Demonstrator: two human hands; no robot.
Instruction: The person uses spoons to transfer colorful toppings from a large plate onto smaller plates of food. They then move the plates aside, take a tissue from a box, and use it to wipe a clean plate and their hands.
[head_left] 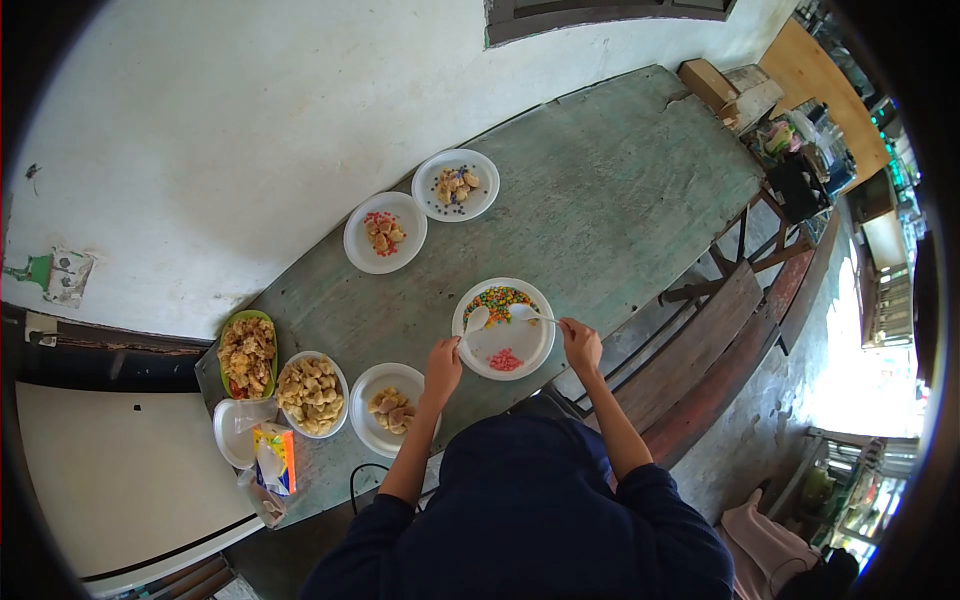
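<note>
My left hand [443,370] is closed around a white plastic spoon [477,319] at the left side of a white plate [480,350]. On the right, my right hand [582,347] grips a second white plastic utensil [523,312], seemingly another spoon. Both utensil heads are over the plate, by a heap of small multicoloured candy-like pieces [496,296] along its far side. A separate small pile of pink pieces [505,359] lies at the near side. Left of my left hand, a white plate [366,383] carries some pale brown fried-looking food pieces [392,409].
Against the wall stand one plate [354,240] with food and red pieces and another [425,178] with food and dark pieces. At left are a heaped bowl [344,405], a green dish [228,328] of fried food and an orange-white packet [272,460]. A wooden bench [690,345] runs along the right.
</note>
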